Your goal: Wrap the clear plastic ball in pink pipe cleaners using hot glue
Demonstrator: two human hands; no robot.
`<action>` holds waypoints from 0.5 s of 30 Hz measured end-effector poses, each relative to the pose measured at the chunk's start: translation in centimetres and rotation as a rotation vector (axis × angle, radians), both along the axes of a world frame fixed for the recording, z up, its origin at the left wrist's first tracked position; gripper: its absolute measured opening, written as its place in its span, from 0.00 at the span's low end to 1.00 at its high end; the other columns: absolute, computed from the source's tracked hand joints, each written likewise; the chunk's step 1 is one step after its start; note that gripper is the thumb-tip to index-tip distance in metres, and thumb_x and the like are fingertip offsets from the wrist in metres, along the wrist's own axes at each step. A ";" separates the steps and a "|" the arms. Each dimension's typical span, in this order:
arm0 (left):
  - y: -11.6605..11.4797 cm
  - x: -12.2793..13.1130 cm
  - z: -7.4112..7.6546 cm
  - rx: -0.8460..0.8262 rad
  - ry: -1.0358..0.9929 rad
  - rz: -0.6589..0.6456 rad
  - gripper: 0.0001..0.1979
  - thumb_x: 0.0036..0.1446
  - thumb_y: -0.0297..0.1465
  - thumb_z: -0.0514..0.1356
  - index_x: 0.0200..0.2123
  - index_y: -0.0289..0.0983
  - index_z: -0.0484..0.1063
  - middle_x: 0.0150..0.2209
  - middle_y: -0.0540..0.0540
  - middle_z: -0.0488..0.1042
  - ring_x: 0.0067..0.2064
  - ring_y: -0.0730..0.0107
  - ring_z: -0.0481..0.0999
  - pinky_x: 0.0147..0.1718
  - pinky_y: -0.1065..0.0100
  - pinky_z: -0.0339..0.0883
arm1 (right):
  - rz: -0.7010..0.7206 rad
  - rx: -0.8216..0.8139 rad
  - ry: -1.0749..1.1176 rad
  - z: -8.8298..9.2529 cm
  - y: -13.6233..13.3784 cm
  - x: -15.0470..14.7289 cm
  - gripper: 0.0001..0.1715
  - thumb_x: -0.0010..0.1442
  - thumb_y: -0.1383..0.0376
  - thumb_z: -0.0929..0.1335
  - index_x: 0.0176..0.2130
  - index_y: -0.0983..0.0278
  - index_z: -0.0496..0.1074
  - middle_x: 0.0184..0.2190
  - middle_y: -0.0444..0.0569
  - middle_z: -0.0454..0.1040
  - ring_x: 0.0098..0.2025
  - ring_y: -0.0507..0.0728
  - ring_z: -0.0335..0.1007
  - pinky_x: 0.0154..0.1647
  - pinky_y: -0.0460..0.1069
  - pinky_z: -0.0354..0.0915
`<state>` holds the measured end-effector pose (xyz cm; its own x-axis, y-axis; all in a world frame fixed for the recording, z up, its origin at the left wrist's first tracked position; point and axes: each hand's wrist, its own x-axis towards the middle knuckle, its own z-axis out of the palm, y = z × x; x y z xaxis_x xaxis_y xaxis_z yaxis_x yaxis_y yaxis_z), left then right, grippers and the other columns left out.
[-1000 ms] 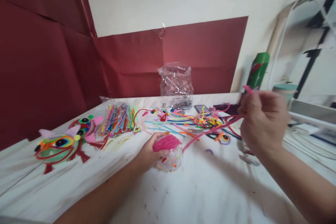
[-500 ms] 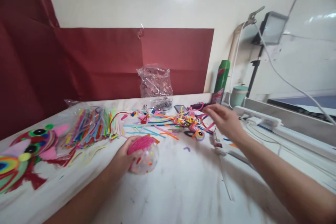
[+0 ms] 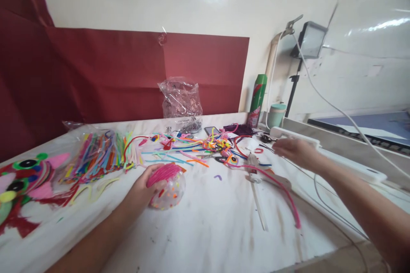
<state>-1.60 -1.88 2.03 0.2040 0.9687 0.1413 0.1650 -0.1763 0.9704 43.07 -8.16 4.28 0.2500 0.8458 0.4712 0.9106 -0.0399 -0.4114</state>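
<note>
My left hand (image 3: 138,190) grips a clear ball (image 3: 169,188) with coloured specks, its top wrapped in pink pipe cleaner, resting on the white table (image 3: 205,230). My right hand (image 3: 292,150) reaches out low to the right over the table's far right side, near a white power strip (image 3: 323,153) and small dark tools; its fingers are blurred. A long pink pipe cleaner (image 3: 282,187) lies loose on the table beside a glue gun (image 3: 254,169).
A heap of loose coloured pipe cleaners (image 3: 198,145) covers the table's middle back, with a bagged bundle (image 3: 96,153) to its left. Finished pipe-cleaner fish figures (image 3: 22,175) sit far left. A clear bag (image 3: 180,98), green spray can (image 3: 257,100) and teal cup (image 3: 276,114) stand at the back.
My right hand let go of the long pink pipe cleaner, which now lies on the table, and moved right toward the power strip. The view has panned right. My left hand kept the ball.
</note>
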 end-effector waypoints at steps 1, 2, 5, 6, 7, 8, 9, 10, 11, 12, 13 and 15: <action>0.0 0.0 0.2 -0.001 0.007 -0.011 0.28 0.42 0.40 0.64 0.48 0.36 0.69 0.48 0.40 0.76 0.51 0.50 0.74 0.49 0.58 0.65 | 0.072 -0.088 -0.031 -0.4 -0.4 -1.0 0.06 0.55 0.60 0.71 0.29 0.59 0.76 0.28 0.43 0.77 0.28 0.54 0.72 0.30 0.47 0.66; -0.1 0.0 0.3 -0.002 0.010 -0.014 0.28 0.43 0.40 0.64 0.48 0.36 0.68 0.49 0.40 0.76 0.52 0.49 0.73 0.50 0.57 0.65 | 0.118 -0.161 -0.069 -0.9 -0.6 -2.1 0.05 0.52 0.61 0.73 0.26 0.59 0.76 0.25 0.44 0.77 0.27 0.55 0.71 0.28 0.47 0.64; -0.1 -0.1 0.3 -0.001 0.006 -0.016 0.29 0.43 0.40 0.64 0.49 0.36 0.68 0.49 0.40 0.75 0.52 0.50 0.73 0.50 0.58 0.65 | 0.112 -0.275 -0.177 -2.3 -0.9 -4.8 0.05 0.50 0.64 0.71 0.23 0.60 0.73 0.25 0.48 0.76 0.27 0.57 0.70 0.26 0.48 0.58; -0.1 -0.1 0.2 -0.001 0.008 -0.020 0.29 0.43 0.40 0.64 0.49 0.36 0.67 0.49 0.40 0.75 0.52 0.50 0.73 0.50 0.59 0.66 | 0.093 -0.299 -0.202 -2.6 -0.9 -5.4 0.07 0.51 0.66 0.69 0.22 0.61 0.72 0.25 0.49 0.75 0.27 0.58 0.69 0.26 0.48 0.56; -0.1 -0.2 0.1 -0.001 0.013 -0.024 0.29 0.43 0.40 0.64 0.49 0.36 0.67 0.49 0.40 0.75 0.52 0.50 0.73 0.49 0.59 0.66 | 0.075 -0.325 -0.220 -2.8 -0.8 -5.8 0.07 0.51 0.67 0.68 0.22 0.61 0.71 0.24 0.50 0.75 0.27 0.58 0.69 0.26 0.48 0.55; -0.1 -0.2 0.0 -0.003 0.025 -0.032 0.29 0.43 0.40 0.64 0.50 0.36 0.67 0.49 0.40 0.75 0.51 0.50 0.74 0.49 0.58 0.66 | 0.060 -0.352 -0.233 -2.8 -0.7 -6.0 0.08 0.51 0.68 0.67 0.22 0.61 0.71 0.23 0.50 0.74 0.26 0.57 0.68 0.25 0.48 0.54; -0.1 -0.2 -0.1 -0.004 0.039 -0.040 0.30 0.43 0.40 0.64 0.50 0.36 0.66 0.49 0.40 0.75 0.51 0.50 0.74 0.49 0.58 0.66 | 0.045 -0.377 -0.243 -2.6 -0.5 -6.1 0.08 0.51 0.68 0.67 0.22 0.61 0.70 0.22 0.49 0.74 0.25 0.57 0.68 0.24 0.48 0.53; -0.1 -0.3 -0.1 -0.002 0.052 -0.045 0.30 0.43 0.41 0.63 0.50 0.36 0.66 0.49 0.40 0.75 0.50 0.50 0.74 0.48 0.58 0.66 | 0.032 -0.398 -0.250 -2.4 -0.3 -6.2 0.09 0.51 0.69 0.66 0.21 0.62 0.69 0.21 0.49 0.73 0.25 0.57 0.67 0.23 0.48 0.53; -0.1 -0.3 -0.1 -0.001 0.063 -0.051 0.30 0.44 0.41 0.63 0.50 0.36 0.65 0.49 0.41 0.75 0.50 0.51 0.74 0.48 0.58 0.66 | 0.021 -0.411 -0.255 -1.9 -0.1 -6.3 0.09 0.51 0.69 0.66 0.21 0.62 0.69 0.21 0.49 0.73 0.24 0.57 0.67 0.23 0.48 0.53; -0.1 -0.3 0.0 -0.005 0.072 -0.056 0.30 0.44 0.41 0.63 0.51 0.37 0.65 0.49 0.41 0.75 0.50 0.51 0.74 0.47 0.58 0.67 | 0.013 -0.415 -0.257 -1.4 0.2 -6.5 0.09 0.52 0.70 0.66 0.22 0.62 0.69 0.21 0.48 0.73 0.25 0.56 0.68 0.23 0.48 0.54; -0.1 -0.2 0.0 -0.011 0.077 -0.059 0.29 0.44 0.41 0.63 0.50 0.37 0.65 0.49 0.41 0.75 0.50 0.51 0.74 0.46 0.59 0.67 | 0.006 -0.411 -0.256 -0.8 0.6 -6.7 0.09 0.54 0.70 0.65 0.23 0.63 0.69 0.22 0.48 0.73 0.26 0.56 0.69 0.24 0.47 0.56; 0.0 -0.2 0.1 -0.007 0.082 -0.055 0.28 0.44 0.40 0.63 0.49 0.37 0.66 0.48 0.42 0.76 0.50 0.50 0.74 0.46 0.59 0.67 | -0.001 -0.398 -0.246 0.6 1.5 -7.5 0.11 0.59 0.69 0.62 0.29 0.65 0.72 0.26 0.47 0.74 0.30 0.55 0.71 0.29 0.47 0.60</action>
<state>-1.77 -1.92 2.18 0.2672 0.9567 0.1158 0.2339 -0.1809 0.9553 35.61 -6.70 4.87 0.1721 0.9728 0.1553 0.9791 -0.1516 -0.1355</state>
